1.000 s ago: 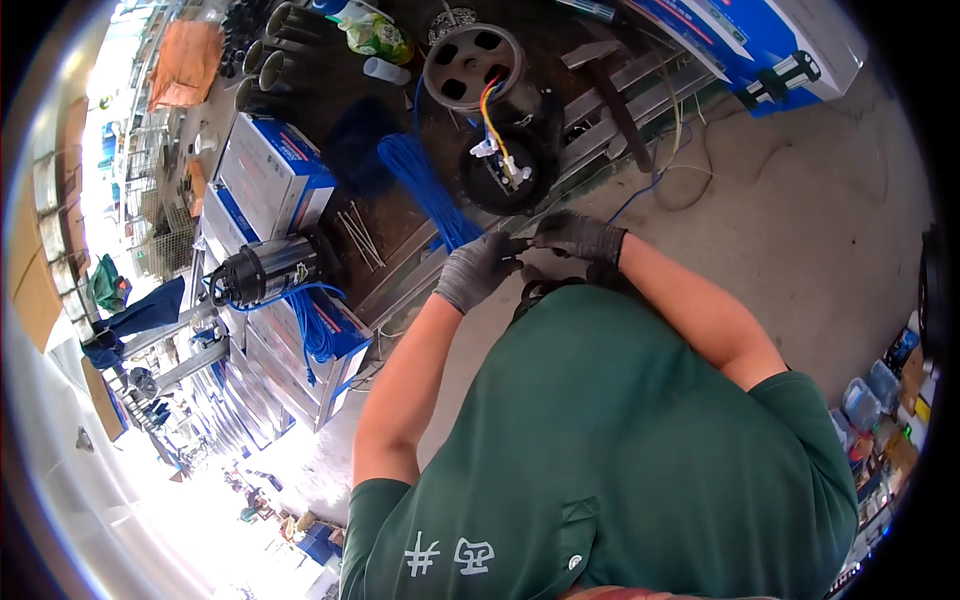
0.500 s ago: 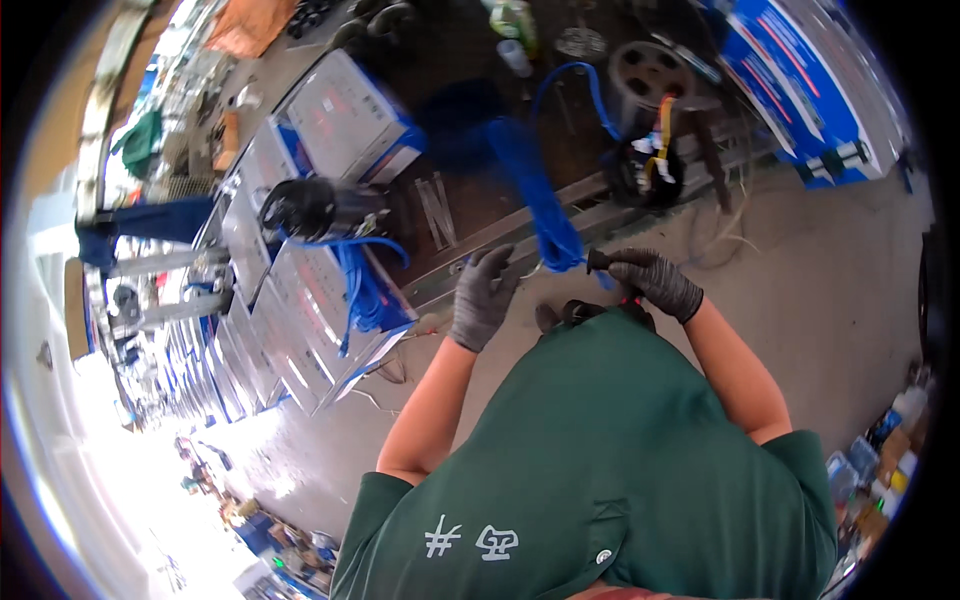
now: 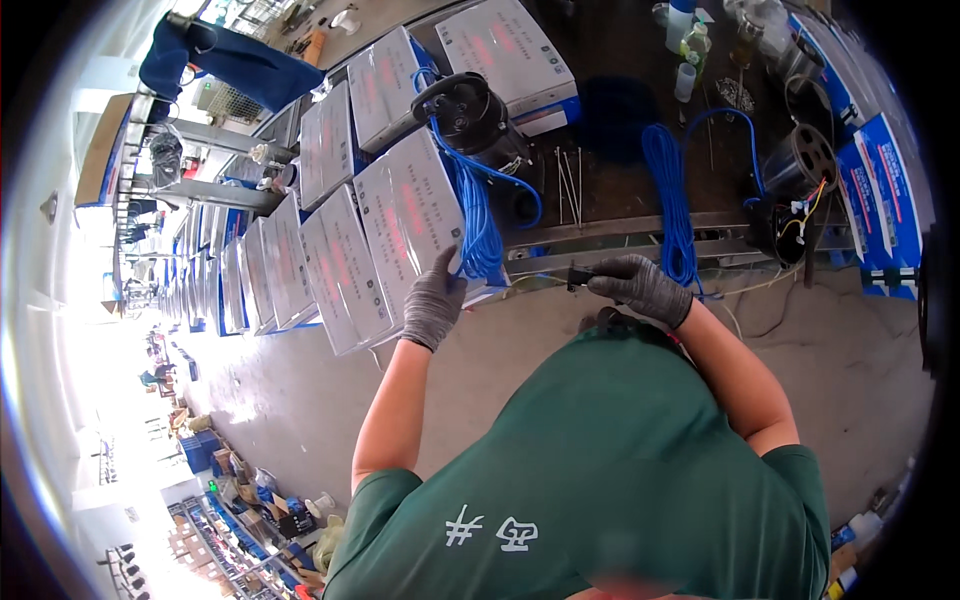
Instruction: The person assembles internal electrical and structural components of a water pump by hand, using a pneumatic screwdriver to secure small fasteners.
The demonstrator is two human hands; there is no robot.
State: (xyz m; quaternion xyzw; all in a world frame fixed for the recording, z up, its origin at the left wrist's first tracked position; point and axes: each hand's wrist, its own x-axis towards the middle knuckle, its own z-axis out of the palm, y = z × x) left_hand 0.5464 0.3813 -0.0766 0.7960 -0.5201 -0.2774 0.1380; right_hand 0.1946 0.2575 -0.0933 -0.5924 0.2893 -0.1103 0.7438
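My right hand [image 3: 645, 287], in a grey glove, is closed on a small black piece [image 3: 578, 277], held out by the fingertips above the floor at the bench's front edge; its exact kind is unclear. Just beyond that hand hangs a blue coiled cable [image 3: 672, 205] over the bench edge. My left hand [image 3: 435, 305], gloved too, has its fingers stretched out and holds nothing. Its fingertips are close to a second blue cable coil [image 3: 482, 240], whether touching I cannot tell. This coil runs from a black cylindrical machine with a handle [image 3: 465, 112], resting on the boxes.
White and blue cartons [image 3: 405, 215] stand in rows at the left. Thin metal rods [image 3: 568, 185] lie on the dark bench [image 3: 615, 185]. A metal housing with loose coloured wires [image 3: 805, 160] stands at the right, beside blue boxes [image 3: 885, 190]. Bottles [image 3: 695, 45] stand farther back.
The view has swung left, bringing more cartons into sight. My left hand has moved left, up to the coil by the cartons. My right hand still grips the small black piece.
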